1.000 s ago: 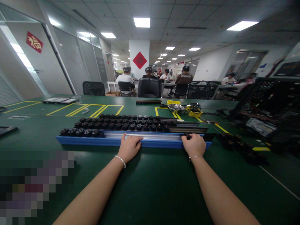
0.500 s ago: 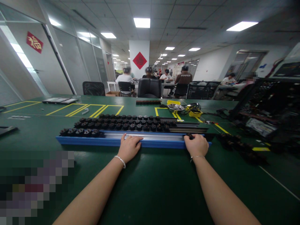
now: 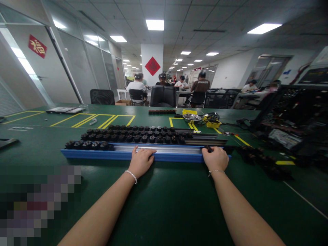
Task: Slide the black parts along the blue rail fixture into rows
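Note:
A long blue rail [image 3: 97, 154] with a silvery inner channel lies across the green table in front of me. Several black round modules [image 3: 88, 145], which look like sockets, fill its left end. My left hand [image 3: 141, 160] is closed over the rail's near wall around its middle, fingertips at the channel. At the right end, my right hand [image 3: 215, 159] pinches a small black module [image 3: 208, 149] at the channel; most of that piece is hidden by the fingers. Just behind are more dark rails [image 3: 207, 141] carrying rows of similar black modules [image 3: 137, 138].
Loose black parts [image 3: 266, 162] lie to the right, near a dark rack of equipment [image 3: 284, 116]. Farther back are a metal bowl [image 3: 192, 117], a yellow bin [image 3: 213, 122] with black cables, and a short dark strip [image 3: 162, 112]. People sit at tables beyond.
Almost nothing differs. My right hand has shifted very slightly to the right at the rail's end; the left hand keeps its place.

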A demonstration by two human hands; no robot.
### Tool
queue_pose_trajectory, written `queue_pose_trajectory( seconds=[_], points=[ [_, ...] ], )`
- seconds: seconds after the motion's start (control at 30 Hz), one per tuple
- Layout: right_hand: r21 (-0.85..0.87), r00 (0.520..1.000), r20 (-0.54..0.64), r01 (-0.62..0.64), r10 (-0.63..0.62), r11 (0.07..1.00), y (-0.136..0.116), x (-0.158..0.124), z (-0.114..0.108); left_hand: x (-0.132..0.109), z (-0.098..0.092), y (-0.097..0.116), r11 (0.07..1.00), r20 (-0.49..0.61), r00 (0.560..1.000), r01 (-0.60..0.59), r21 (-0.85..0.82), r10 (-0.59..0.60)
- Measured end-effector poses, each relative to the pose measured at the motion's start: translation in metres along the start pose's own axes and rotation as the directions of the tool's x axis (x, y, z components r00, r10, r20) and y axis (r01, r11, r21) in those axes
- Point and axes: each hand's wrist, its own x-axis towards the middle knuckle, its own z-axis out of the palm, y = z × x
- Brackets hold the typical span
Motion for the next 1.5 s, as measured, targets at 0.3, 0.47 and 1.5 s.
queue_pose_trajectory(
  seconds=[0.3, 0.47, 1.5],
  points=[
    [0.012, 0.999, -0.049, -0.020, 0.020, 1.000, 0.005, 0.001, 0.004, 0.000, -0.001, 0.001, 1.000, 0.002, 1.000, -0.005, 0.004, 0.005],
    [0.027, 0.998, -0.055, -0.022, 0.024, 0.999, 0.007, 0.002, 0.005, 0.000, -0.001, 0.001, 1.000, 0.003, 1.000, -0.005, -0.002, 0.005],
    [0.049, 0.991, -0.089, -0.097, 0.101, 0.994, 0.017, 0.008, 0.001, 0.000, 0.000, 0.000, 1.000, -0.006, 1.000, -0.016, 0.007, 0.016]
  ],
)
